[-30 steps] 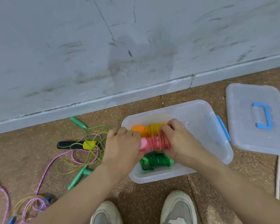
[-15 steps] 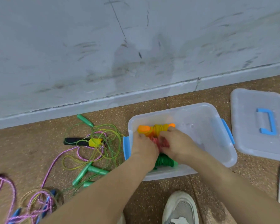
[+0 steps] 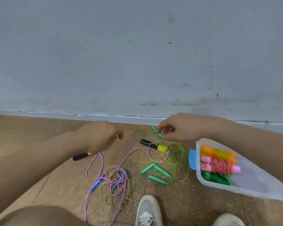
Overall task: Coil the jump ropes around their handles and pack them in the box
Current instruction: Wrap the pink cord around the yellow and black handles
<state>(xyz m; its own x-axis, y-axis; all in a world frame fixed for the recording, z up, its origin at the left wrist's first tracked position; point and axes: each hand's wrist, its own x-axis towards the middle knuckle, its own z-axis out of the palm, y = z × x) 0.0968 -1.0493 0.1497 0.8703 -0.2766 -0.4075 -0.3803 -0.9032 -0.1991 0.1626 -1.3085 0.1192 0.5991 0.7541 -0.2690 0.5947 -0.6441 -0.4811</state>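
Three coiled ropes lie in the box at the floor's right edge. The left hand, fingers curled, seems to pinch the purple rope. The right hand hovers loosely curled and empty over a green handle near the wall.

Loose rope tangle beside open box

box at 3 o'clock of loose ropes on floor | three coiled ropes side by side inside box | wall at 12 o'clock, behind all | shoes at 6 o'clock, nearest
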